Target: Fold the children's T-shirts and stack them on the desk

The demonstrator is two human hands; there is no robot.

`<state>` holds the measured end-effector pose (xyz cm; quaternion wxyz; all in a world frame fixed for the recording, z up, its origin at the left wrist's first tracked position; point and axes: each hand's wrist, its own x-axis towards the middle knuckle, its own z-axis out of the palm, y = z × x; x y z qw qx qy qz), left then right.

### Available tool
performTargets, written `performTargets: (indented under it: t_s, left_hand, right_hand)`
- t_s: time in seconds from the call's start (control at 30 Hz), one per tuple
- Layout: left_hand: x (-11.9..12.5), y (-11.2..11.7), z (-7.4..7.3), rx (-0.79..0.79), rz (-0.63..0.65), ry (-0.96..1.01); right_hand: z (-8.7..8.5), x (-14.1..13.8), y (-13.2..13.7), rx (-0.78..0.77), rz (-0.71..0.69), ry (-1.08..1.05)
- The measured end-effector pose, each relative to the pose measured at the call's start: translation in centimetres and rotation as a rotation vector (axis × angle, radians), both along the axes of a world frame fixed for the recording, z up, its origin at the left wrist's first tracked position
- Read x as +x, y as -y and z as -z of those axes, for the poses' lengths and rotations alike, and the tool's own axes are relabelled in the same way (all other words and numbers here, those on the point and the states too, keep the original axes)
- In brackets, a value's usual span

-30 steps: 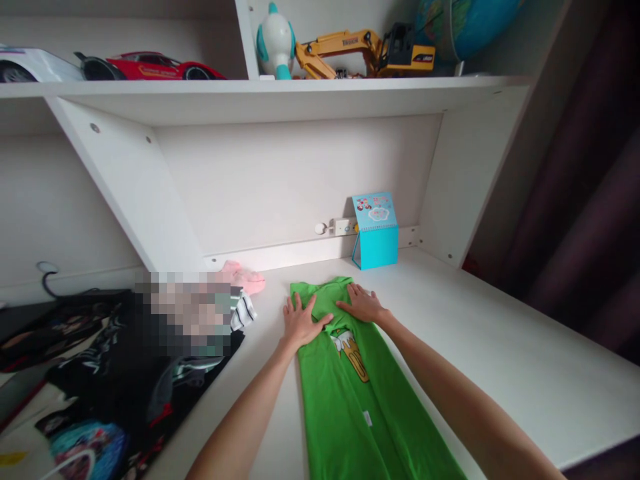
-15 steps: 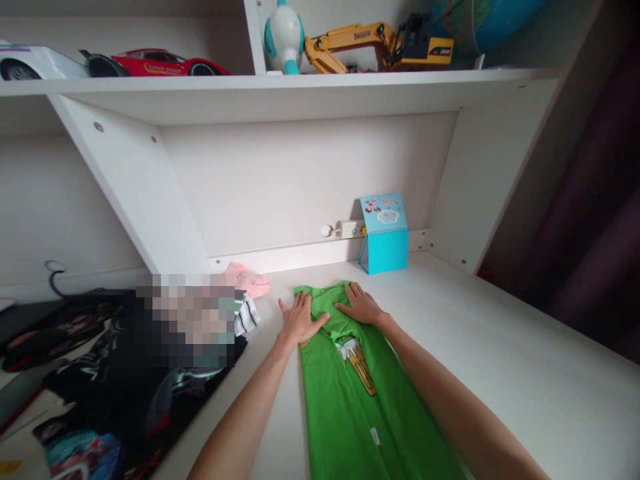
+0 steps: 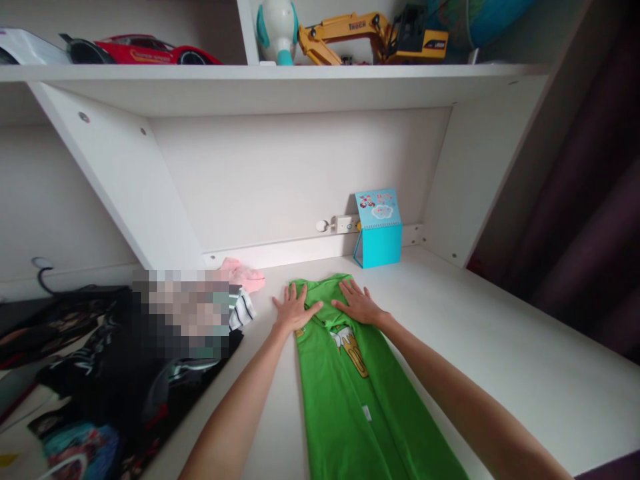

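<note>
Head cam, my read: green garment (image 3: 330, 413) lies lengthwise on the white desk (image 3: 510, 347), far end near the back panel, near end running out of frame at the bottom. Long folds run down it; far end is creased between the hands. Yellow-and-white print (image 3: 354, 355) faces up below the hands, small white tag (image 3: 367, 413) nearer me.

Left hand (image 3: 294, 311): spread, palm down at the far end's left edge, thumb and index on the cloth, little finger out past the edge. Right hand (image 3: 361, 305): also flat, fingers extended, on the far end's right side. Thumbs point at each other, slightly apart. I see both pressing from above, no pinch.

Blue desk calendar (image 3: 381, 245) stands behind, just beyond the right hand. Left of the left hand: pink cloth (image 3: 245, 275), striped cloth (image 3: 243, 311), then dark clothes (image 3: 113, 353). Part of that pile is pixelated, can't tell what's there. Red toy car (image 3: 150, 50) and yellow toy excavator (image 3: 373, 33) sit on the shelf (image 3: 300, 85) above.
</note>
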<state>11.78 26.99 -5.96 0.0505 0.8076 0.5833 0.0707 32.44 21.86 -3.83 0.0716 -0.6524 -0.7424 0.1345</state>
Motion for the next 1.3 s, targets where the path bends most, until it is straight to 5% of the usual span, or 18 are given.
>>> performTargets:
  t_s: [0.2,0.3,0.4,0.57,0.73,0.87,1.07,1.17,1.3]
  left_hand:
    - [-0.1,0.1,-0.9,-0.013,-0.009,0.028]
    - [0.6,0.5,-2.2,-0.051,-0.026,0.012]
    - [2.5,2.0,-3.4,0.028,0.037,-0.001]
    - [5.0,6.2,-2.8,-0.028,0.297,0.065]
    - [4.7,7.3,-1.7,-0.038,0.281,0.090]
    - [4.6,8.8,-3.4,-0.135,0.272,0.056]
    - [-0.2,20.3,-6.4,-0.195,0.579,0.052]
    - [-3.9,25.8,-5.1,-0.137,0.765,-0.009]
    - [-6.0,28.5,-1.9,0.014,0.784,-0.112]
  right_hand:
    - [-0.8,0.5,13.6,0.061,-0.407,-0.091]
    - [-1.9,1.4,20.1,-0.008,-0.495,-0.129]
    - [-2.4,2.0,23.6,-0.032,-0.475,-0.165]
    - [-0.8,2.0,24.9,0.070,-0.397,-0.150]
    - [0.2,1.9,25.0,0.133,-0.395,-0.155]
    - [-0.1,1.8,25.0,0.137,-0.392,-0.136]
    - [-0.7,2.8,27.1,0.158,-0.423,-0.122]
    - [1.0,3.9,28.8,0.221,-0.459,-0.092]
    - [4.0,4.7,30.1,0.399,-0.409,0.002]
